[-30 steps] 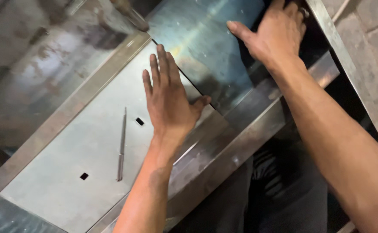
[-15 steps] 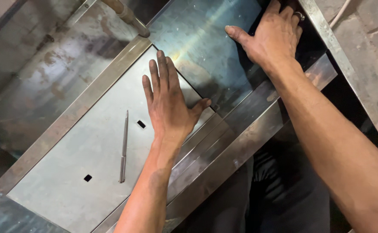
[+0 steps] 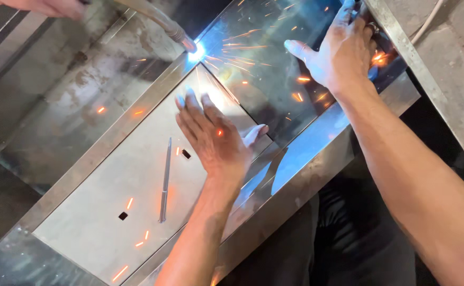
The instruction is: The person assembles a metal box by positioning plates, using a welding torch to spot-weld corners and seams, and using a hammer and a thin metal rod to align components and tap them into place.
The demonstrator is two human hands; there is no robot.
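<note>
While sparks newly fly, hands (image 3: 216, 140) seemingly unmoved.

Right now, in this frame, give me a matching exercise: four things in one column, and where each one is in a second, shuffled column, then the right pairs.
Things:
1. left hand
2. right hand
3. thin metal rod
4. welding torch tip

Places:
A. lying loose on the matte grey panel, beside a small square hole
B. at the bright arc on the corner of the frame, throwing sparks
C. pressed flat on the grey panel, fingers spread
D. pressed on the shiny steel sheet, near its far edge

Pairs: 1-C, 2-D, 3-A, 4-B
</note>
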